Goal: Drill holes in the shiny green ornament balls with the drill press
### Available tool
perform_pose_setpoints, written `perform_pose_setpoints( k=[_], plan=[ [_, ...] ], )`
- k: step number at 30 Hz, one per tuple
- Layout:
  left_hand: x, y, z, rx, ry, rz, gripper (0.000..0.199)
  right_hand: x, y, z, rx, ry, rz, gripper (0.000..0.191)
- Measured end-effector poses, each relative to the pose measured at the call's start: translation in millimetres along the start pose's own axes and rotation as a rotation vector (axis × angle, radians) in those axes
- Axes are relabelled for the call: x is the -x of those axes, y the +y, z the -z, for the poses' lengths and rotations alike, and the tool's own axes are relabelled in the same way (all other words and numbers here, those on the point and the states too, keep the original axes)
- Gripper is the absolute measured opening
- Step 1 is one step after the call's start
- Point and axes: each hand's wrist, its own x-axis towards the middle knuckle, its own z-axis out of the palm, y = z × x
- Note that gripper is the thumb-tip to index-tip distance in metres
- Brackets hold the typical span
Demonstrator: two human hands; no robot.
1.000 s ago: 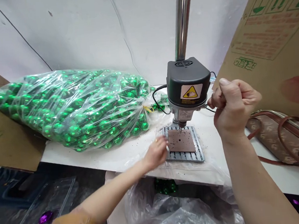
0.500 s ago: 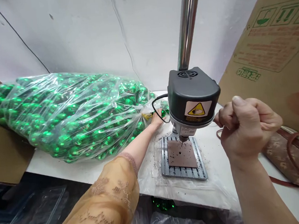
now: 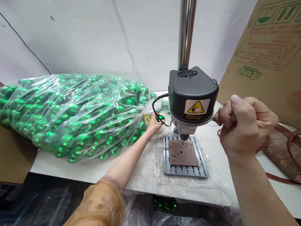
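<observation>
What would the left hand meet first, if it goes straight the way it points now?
Past the green ball at its fingers, the left hand would probably meet the black cable first, though depth is unclear and it might pass behind.

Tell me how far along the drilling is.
Done: some drilling, judging by dark specks on the brown board. In hand: a green ball in the left hand; the right hand grips the drill press's lever. Left: that ball, not yet under the bit, and perhaps the bagful of green balls. Finished pieces can't be made out.
</observation>
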Motion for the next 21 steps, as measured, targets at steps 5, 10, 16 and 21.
perform_pose_setpoints(
  k=[5,10,16,21],
  plan=[
    [51.2,18.0,43.6,0.062,-0.040,0.037,0.052,0.6,2.6,2.4,-0.012,-0.019,0.033,0.043],
    [102.3,49.0,50.5,0.459,-0.100,0.289,0.052,1.3,3.0,2.5,-0.016,-0.023,0.036,0.044],
    [135.5,70.2,17.1,0.752,-0.184,0.534,0.053,0.4,5.7,3.6,-0.031,-0.024,0.052,0.043],
    [143.4,64.0,-0.8,0.589,-0.152,0.391,0.061,0.5,6.8,6.5,-0.025,-0.061,0.044,0.045]
  ],
)
